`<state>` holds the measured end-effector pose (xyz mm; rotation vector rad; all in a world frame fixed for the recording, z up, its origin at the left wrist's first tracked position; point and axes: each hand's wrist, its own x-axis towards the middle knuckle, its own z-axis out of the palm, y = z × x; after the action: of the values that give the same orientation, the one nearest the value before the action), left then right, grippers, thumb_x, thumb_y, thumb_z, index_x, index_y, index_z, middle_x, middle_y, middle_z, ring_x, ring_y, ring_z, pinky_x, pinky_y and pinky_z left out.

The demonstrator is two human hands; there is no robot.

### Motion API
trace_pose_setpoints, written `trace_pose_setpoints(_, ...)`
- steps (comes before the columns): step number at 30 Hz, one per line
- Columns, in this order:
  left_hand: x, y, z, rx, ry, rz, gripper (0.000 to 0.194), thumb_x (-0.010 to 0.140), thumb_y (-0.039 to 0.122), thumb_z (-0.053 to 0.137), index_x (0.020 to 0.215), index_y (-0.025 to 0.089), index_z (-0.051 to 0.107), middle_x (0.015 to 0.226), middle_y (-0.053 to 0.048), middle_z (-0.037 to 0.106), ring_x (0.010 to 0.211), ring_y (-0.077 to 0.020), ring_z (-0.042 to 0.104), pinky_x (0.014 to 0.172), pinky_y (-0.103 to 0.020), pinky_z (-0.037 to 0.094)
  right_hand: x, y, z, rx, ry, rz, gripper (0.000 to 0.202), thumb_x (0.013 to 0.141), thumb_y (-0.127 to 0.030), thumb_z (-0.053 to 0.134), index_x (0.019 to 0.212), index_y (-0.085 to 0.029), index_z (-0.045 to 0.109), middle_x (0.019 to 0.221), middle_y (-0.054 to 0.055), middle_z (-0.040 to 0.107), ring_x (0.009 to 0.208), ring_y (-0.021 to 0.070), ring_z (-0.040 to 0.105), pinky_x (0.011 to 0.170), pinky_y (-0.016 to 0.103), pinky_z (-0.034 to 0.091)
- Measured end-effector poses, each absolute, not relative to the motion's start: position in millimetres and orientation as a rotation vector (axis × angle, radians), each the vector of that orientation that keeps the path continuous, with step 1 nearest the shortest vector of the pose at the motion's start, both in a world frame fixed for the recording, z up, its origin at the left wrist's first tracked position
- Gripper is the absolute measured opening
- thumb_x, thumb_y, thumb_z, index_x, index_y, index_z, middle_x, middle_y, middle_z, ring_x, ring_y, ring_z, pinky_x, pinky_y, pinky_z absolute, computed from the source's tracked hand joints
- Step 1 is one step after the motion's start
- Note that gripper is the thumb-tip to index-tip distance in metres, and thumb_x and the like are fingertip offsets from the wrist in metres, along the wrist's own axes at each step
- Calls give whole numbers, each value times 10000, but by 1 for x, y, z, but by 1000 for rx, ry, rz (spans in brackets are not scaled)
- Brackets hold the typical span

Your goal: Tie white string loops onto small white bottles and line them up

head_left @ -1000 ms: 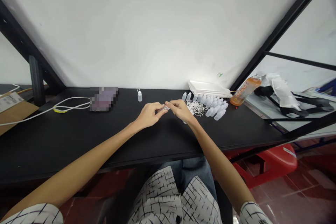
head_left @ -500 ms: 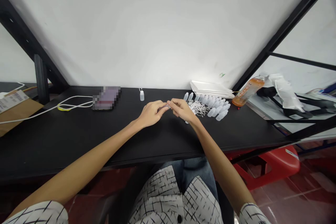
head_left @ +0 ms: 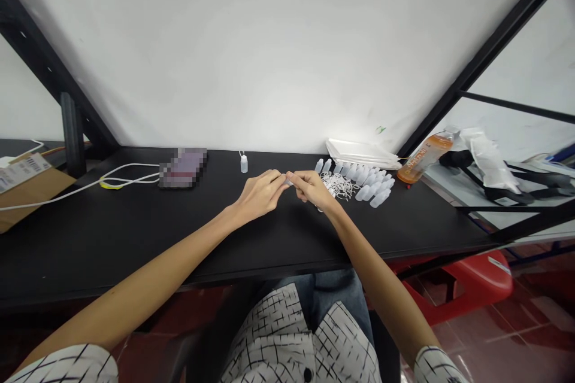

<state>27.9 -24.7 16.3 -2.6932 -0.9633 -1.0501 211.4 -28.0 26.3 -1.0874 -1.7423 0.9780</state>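
My left hand (head_left: 261, 194) and my right hand (head_left: 312, 187) meet above the middle of the black table. Fingertips of both pinch a small translucent plastic piece (head_left: 288, 181), mostly covered by the fingers. Just right of my right hand lies a heap of thin white loops (head_left: 342, 187). Several small translucent bottle-shaped plastic pieces (head_left: 371, 178) lie in rows behind and beside that heap. Another bottle-shaped piece (head_left: 244, 164), with a white loop at its top, stands apart behind my left hand.
At the left on the black table (head_left: 148, 233) are a blurred-out phone (head_left: 183, 167), a white cable (head_left: 130, 166) and a cardboard box (head_left: 33, 182). Clear plastic bags (head_left: 362, 154) lie by the wall. An orange drink bottle (head_left: 424, 157) leans at the right, near the black frame.
Both hands stay together in nearly the same spot. The fingers of my left hand have shifted slightly around the small piece. The things on the table have not moved.
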Motion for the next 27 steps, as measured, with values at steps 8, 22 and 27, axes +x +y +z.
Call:
trace_pose_setpoints(8, 27, -18, 20, -3037, -1221, -1380, 269, 956, 354, 507, 1047, 170, 682, 886, -45, 656, 638, -121, 551, 570, -248, 444, 212, -23, 25, -1050, -1520, 1004, 626, 872, -717, 463, 591, -163, 541, 455, -43, 417, 337, 63, 401, 360, 216, 294)
trace_pose_setpoints(22, 25, -12, 27, -3496, -1561, -2649, 306, 906, 394, 555, 1012, 119, 638, 1125, -137, 591, 716, -161, 616, 403, -209, 417, 214, -21, 22, -1115, -1496, 939, 299, 807, -434, 637, 968, -183, 620, 744, -10, 639, 422, 75, 569, 342, 169, 370)
trace_pose_setpoints(27, 25, -12, 27, -3468, -1617, -2622, 277, 909, 361, 557, 965, 106, 647, 1052, -124, 602, 651, -119, 558, 396, -191, 386, 216, -18, 22, -1102, -1445, 999, 284, 776, -407, 677, 921, -167, 635, 741, 8, 668, 445, 88, 602, 389, 179, 415)
